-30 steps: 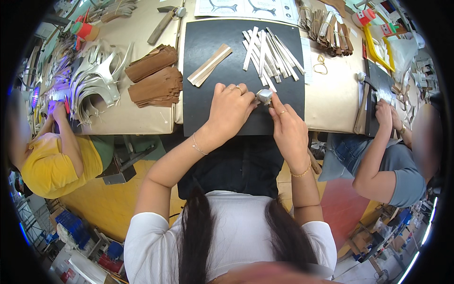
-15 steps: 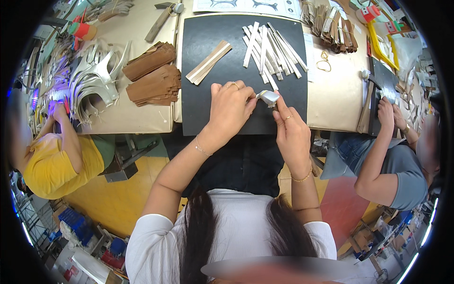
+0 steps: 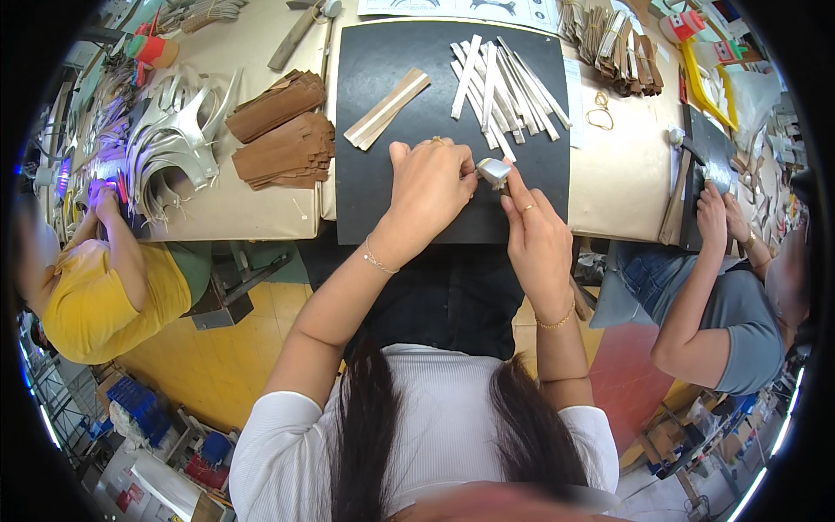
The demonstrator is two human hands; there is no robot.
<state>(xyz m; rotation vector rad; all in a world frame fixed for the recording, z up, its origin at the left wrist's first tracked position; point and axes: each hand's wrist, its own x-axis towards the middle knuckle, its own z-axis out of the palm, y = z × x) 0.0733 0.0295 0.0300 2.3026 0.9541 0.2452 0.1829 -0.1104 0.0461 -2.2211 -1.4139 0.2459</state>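
Observation:
Over the near part of a black mat point(image 3: 374, 204), my two hands meet at a small glossy white strip-like piece point(image 3: 495, 171), apparently bent or curled. My left hand point(image 3: 432, 184) is closed, its fingertips pinching the piece's left end. From the other side, my right hand point(image 3: 535, 230) grips it between thumb and index finger, the index lying along its edge. Farther off on the mat is a loose heap of narrow white strips point(image 3: 496, 83). To its left lie light brown strips point(image 3: 389, 109), crossed, with a white band on top.
Stacks of brown leather-like pieces point(image 3: 285, 152) lie left of the mat, with a hammer point(image 3: 296, 42) beyond them. Rubber bands point(image 3: 600, 111) and bundled strips point(image 3: 622, 56) are on the right. Co-workers in yellow point(image 3: 126, 296) and grey-blue point(image 3: 739, 326) sit at either side.
The white piece has turned slightly between my fingers and shows more of its broad face. My left hand has shifted a little right, its fingers curled tighter; my right hand stays nearly in place.

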